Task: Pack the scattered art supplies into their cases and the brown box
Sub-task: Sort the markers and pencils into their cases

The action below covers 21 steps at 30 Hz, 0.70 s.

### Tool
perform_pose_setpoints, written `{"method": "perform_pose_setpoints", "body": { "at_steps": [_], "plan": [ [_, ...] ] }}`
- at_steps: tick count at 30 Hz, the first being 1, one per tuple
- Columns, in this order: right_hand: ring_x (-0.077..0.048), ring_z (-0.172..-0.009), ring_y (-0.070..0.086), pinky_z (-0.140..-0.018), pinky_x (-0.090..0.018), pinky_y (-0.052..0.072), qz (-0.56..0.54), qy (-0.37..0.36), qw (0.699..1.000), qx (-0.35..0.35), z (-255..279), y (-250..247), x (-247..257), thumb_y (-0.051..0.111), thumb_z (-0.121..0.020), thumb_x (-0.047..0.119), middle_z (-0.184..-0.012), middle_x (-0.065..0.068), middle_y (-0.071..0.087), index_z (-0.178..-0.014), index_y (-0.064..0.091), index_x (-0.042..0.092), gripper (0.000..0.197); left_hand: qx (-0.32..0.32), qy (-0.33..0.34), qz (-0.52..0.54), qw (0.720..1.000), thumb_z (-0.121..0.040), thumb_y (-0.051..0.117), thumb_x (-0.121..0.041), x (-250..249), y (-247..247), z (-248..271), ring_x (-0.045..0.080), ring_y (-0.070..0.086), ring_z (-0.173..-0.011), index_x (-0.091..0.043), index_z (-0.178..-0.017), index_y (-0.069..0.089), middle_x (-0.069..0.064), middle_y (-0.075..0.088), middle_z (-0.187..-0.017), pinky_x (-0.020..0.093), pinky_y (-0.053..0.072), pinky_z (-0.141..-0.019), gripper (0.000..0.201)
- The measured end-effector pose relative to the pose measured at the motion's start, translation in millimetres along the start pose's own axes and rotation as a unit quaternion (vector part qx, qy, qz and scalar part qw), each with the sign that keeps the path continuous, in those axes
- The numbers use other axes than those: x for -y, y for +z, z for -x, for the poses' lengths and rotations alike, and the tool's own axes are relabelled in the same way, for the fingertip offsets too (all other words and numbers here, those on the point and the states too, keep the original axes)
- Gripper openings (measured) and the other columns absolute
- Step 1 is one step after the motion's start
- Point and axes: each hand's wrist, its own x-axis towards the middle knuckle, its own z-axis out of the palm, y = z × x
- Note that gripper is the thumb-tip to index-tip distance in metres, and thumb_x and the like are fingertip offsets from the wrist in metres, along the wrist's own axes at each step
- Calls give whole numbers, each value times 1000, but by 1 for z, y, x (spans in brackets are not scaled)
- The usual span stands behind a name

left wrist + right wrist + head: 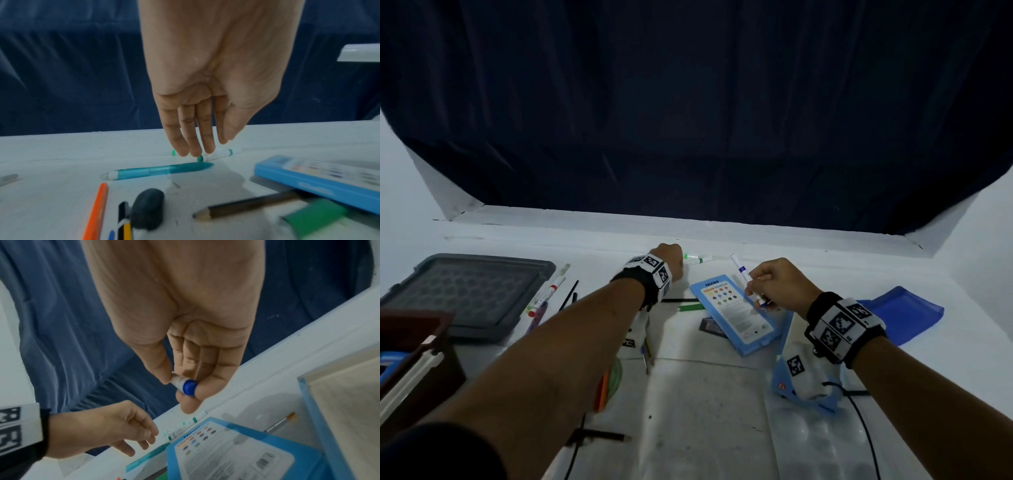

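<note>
Markers are being gathered: the right hand (pixel 770 286) pinches a blue-capped marker (pixel 743 275) above the blue pencil case (pixel 736 315). Near the table's (pixel 705 394) far edge, the left hand's (pixel 195 123) straight fingers touch 2 green-capped markers (pixel 218 153), apparently ungripped. Next, curl around them.

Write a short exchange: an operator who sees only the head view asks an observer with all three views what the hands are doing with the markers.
Operator: The left hand looks like a fist from behind. Is it gripping anything?
Observer: No. In the left wrist view the left hand has straight fingers, with the tips just touching the green markers on the table.
Operator: Is anything hidden by that wrist?
Observer: Yes, a teal pen lies just this side of the green markers.
Operator: How is the blue marker held?
Observer: The right hand pinches the blue marker near its capped end, between thumb and fingertips.
</note>
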Motion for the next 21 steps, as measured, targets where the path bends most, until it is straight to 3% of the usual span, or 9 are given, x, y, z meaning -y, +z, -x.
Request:
{"method": "perform_pose_setpoints", "body": {
  "at_steps": [3, 6, 10, 13, 18, 21],
  "plan": [
    [-31, -71, 72, -58, -35, 57, -20, 12, 1000, 3, -11, 2, -1, 60, -90, 4, -75, -16, 66, -81, 61, 1, 10, 3, -18, -2, 1000, -87, 60, -13, 7, -4, -29, 32, 64, -98, -8, -110, 65, 14, 64, -112, 40, 56, -86, 24],
    [-29, -68, 69, -53, -28, 53, -52, 32, 998, 23, -20, 2, -5, 58, -91, 3, -72, -20, 60, -79, 59, 1, 13, 7, -20, 2, 1000, -87, 61, -16, 7, -4, -56, 33, 64, -96, -7, -110, 65, 15, 65, -111, 39, 56, -85, 25],
    [-28, -67, 68, -56, -31, 55, -68, 49, 996, 40, -30, 2, -15, 59, -92, 3, -76, -21, 62, -91, 63, -9, 13, 46, 7, -12, 999, -80, 73, -23, -1, 5, -78, 32, 67, -91, -5, -102, 68, 13, 69, -101, 35, 57, -77, 29],
    [-25, -65, 69, -56, -31, 57, -70, 60, 995, 42, -32, 3, -22, 61, -93, 6, -80, -21, 65, -100, 62, -10, 17, 50, 23, -33, 998, -77, 74, -19, -4, 12, -82, 31, 68, -88, -5, -98, 70, 13, 71, -98, 33, 54, -71, 25],
    [-24, -66, 70, -59, -33, 58, -90, 55, 994, 32, -22, -3, -22, 62, -92, 7, -75, -16, 67, -92, 65, -6, 14, 50, 21, -12, 998, -80, 69, -13, -3, 4, -75, 30, 68, -88, -4, -102, 71, 14, 71, -101, 36, 58, -79, 24],
    [-24, -68, 69, -64, -37, 57, -86, 43, 995, 23, -8, -5, -17, 62, -91, 8, -72, -11, 67, -88, 67, -4, 13, 45, 18, 44, 998, -85, 68, -12, -4, -10, -56, 25, 67, -79, -3, -100, 72, 14, 72, -98, 31, 57, -72, 18]
  ]
}}
